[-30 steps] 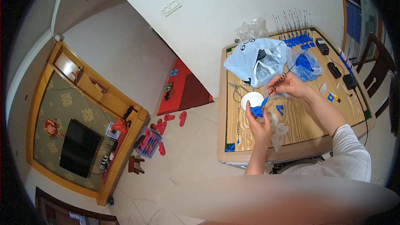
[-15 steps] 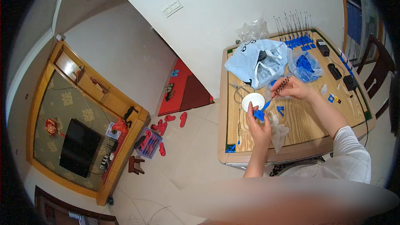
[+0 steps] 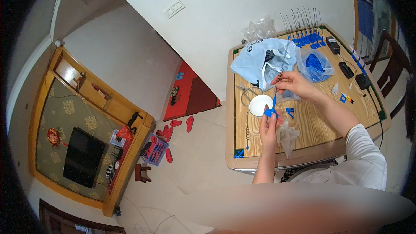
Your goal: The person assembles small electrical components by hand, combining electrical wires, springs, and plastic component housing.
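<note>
My left hand (image 3: 268,133) pinches a small blue plastic piece (image 3: 270,112) between thumb and fingers. A narrow blue stem rises from that piece toward my right hand (image 3: 294,85). My right hand is closed on a dark coiled spring (image 3: 280,76), which now stands nearly upright above the blue stem. Whether spring and stem are joined is too small to tell. Just left of my hands lies a white round dish (image 3: 260,105). Small blue parts (image 3: 289,112) rest on the table to the right of my left hand.
On the wooden table (image 3: 320,117) are scissors (image 3: 246,96), a pale blue bag (image 3: 260,58), a clear bag of blue pieces (image 3: 315,65) and crumpled plastic (image 3: 287,141). Several upright springs on blue bases (image 3: 308,39) line the far edge. Black adapters (image 3: 362,81) with cords sit right.
The spring has swung from slanted to nearly upright as my right hand moved slightly left and down. My left hand still holds the blue piece, its stem now more vertical.
</note>
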Demonstrator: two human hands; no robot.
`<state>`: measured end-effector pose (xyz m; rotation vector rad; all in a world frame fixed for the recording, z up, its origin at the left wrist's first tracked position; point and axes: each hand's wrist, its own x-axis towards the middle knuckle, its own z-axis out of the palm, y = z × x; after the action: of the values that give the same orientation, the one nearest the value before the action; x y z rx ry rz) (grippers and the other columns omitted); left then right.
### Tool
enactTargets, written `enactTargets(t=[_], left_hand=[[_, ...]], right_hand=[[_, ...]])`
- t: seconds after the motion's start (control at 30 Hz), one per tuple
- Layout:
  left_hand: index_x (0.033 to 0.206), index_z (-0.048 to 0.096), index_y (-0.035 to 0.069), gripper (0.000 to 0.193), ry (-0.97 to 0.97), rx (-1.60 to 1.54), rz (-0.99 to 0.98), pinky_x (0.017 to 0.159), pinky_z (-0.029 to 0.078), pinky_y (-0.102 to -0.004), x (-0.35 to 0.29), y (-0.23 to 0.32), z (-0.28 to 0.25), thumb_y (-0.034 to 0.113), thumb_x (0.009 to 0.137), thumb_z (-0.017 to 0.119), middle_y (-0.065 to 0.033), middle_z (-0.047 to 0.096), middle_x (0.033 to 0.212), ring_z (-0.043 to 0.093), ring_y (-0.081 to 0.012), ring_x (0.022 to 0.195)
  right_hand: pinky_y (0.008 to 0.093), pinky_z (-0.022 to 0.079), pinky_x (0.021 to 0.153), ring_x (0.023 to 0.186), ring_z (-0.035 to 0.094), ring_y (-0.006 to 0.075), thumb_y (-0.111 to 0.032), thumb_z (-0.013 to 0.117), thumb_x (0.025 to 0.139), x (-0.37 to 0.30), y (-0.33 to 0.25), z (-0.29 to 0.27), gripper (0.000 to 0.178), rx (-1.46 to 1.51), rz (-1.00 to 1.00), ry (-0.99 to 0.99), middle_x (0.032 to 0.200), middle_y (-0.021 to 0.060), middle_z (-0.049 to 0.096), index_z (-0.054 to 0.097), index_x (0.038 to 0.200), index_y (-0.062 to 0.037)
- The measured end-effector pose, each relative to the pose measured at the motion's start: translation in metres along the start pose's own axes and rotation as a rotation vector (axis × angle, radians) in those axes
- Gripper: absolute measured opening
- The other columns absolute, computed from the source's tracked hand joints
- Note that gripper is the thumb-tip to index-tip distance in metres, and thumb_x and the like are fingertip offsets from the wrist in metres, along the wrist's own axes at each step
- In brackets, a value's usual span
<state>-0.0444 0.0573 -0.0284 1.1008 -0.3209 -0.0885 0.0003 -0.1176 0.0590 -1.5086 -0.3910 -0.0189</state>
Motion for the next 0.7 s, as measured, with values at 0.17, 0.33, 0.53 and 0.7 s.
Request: enactTargets(t=[0.17,0.33,0.53,0.7], left_hand=[[0.121,0.042,0.0,0.039,-0.106,-0.47,-0.215,0.072,0.042,-0.0265,0.004,-0.003,-0.007,0.026,0.092,0.044,-0.0091,0.058,0.093,0.053,-0.014,0.079],[0.12,0.044,0.002,0.038,-0.167,-0.639,-0.303,0.067,0.038,-0.0266,0.006,-0.005,-0.014,0.027,0.092,0.042,-0.0084,0.057,0.089,0.049,-0.014,0.073],[0.121,0.042,0.006,0.033,-0.18,-0.713,-0.278,0.074,0.044,-0.029,0.002,-0.001,-0.009,0.024,0.093,0.042,-0.0117,0.057,0.099,0.054,-0.0159,0.083],[0.123,0.04,0.008,0.032,-0.186,-0.614,-0.184,0.079,0.046,-0.0291,0.002,-0.007,-0.016,0.019,0.093,0.042,-0.0127,0.055,0.105,0.055,-0.0177,0.091]], right_hand=[[0.0215,0.045,0.064,0.069,0.056,0.0077,-0.017,0.058,0.084,0.013,0.0,0.012,0.02,-0.046,0.01,0.023,0.08,0.0034,0.06,0.058,0.094,0.0005],[0.0211,0.044,0.061,0.068,0.055,0.0069,-0.018,0.06,0.083,0.021,0.003,0.015,0.02,-0.037,-0.013,-0.049,0.075,0.0033,0.06,0.058,0.09,0.001],[0.0201,0.043,0.06,0.066,0.053,0.0055,-0.017,0.062,0.08,0.03,0.01,0.019,0.021,-0.173,-0.097,0.002,0.072,0.0026,0.059,0.058,0.088,0.0022],[0.0192,0.042,0.059,0.065,0.052,0.0047,-0.012,0.061,0.081,0.032,-0.004,0.031,0.014,-0.269,-0.097,0.011,0.07,0.0007,0.057,0.057,0.084,0.001]])
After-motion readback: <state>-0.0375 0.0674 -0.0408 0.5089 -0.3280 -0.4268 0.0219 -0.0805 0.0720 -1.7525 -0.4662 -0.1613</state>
